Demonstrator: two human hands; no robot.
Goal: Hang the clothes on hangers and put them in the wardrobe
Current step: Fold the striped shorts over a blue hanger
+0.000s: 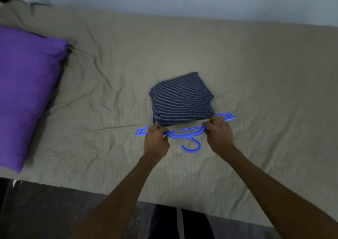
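A folded dark blue garment with thin white stripes (181,100) lies on the bed, its near edge over a bright blue plastic hanger (188,133). The hanger lies flat with its hook pointing toward me. My left hand (156,138) grips the hanger's left arm where the garment's near left corner meets it. My right hand (218,132) grips the hanger's right arm at the garment's near right corner. Both hands have fingers curled round the hanger and the cloth edge.
The bed (256,74) is covered by a wrinkled beige sheet. A purple pillow (27,92) lies at the left. A pale wall runs along the far side. Dark floor (45,211) and my dark trousers show below the bed's near edge.
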